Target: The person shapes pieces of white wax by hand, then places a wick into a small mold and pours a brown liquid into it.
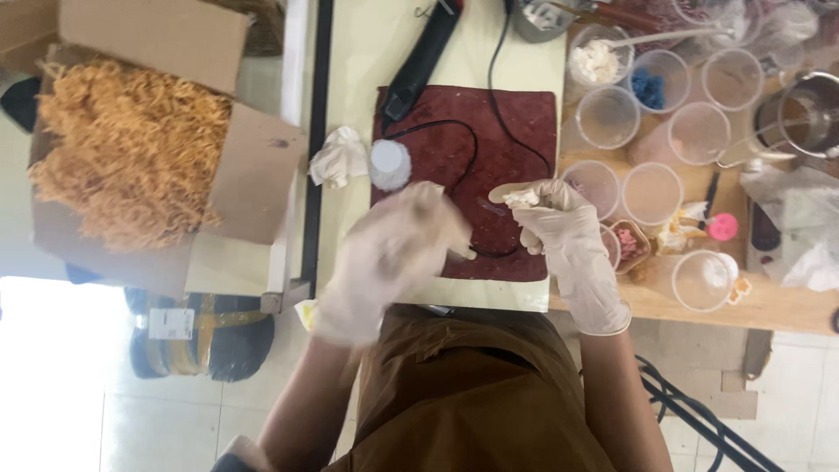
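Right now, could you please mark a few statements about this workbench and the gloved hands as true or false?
1. The right gloved hand holds a white lump on a pale flat stick. True.
2. The open cardboard box holds blue powder. False: it holds orange-brown shredded fibre.
3. A black cable lies across the dark red mat. True.
4. The clear plastic cups are stacked inside the box. False: they stand on the wooden board.
5. The left gloved hand is bare. False: it wears a pale glove.

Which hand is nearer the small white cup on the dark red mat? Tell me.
Left. The left hand is blurred just below the small white cup; the right hand holds a spatula farther off, across the dark red mat.
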